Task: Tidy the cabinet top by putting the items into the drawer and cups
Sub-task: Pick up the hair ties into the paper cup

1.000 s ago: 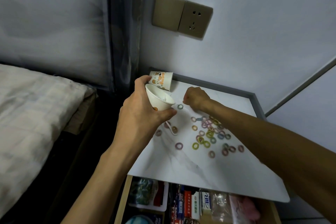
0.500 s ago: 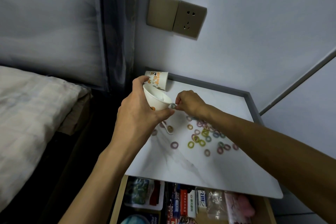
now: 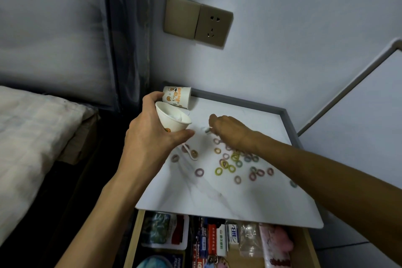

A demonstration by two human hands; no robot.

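Note:
My left hand (image 3: 150, 135) grips a white paper cup (image 3: 173, 118), tilted with its mouth toward the right, above the cabinet top's left side. My right hand (image 3: 230, 131) hovers just right of the cup and pinches a small hair ring (image 3: 207, 130) at its fingertips. Several small coloured hair rings (image 3: 230, 164) lie scattered over the white marbled cabinet top (image 3: 195, 198). A thin white loop (image 3: 189, 152) lies under the cup. A second printed paper cup (image 3: 177, 96) stands upside down at the back left corner. The drawer (image 3: 132, 237) below is pulled open.
The open drawer holds packets, small boxes and a pink item (image 3: 280, 243). A grey raised rim (image 3: 289, 124) runs along the cabinet's back and right sides. A bed (image 3: 28, 137) lies to the left. A wall switch and socket (image 3: 198, 20) sit above.
My right hand lifted off the top, brought a ring to the cup's mouth, then drew slightly back to the right, still pinching a ring. The left hand kept the cup almost still.

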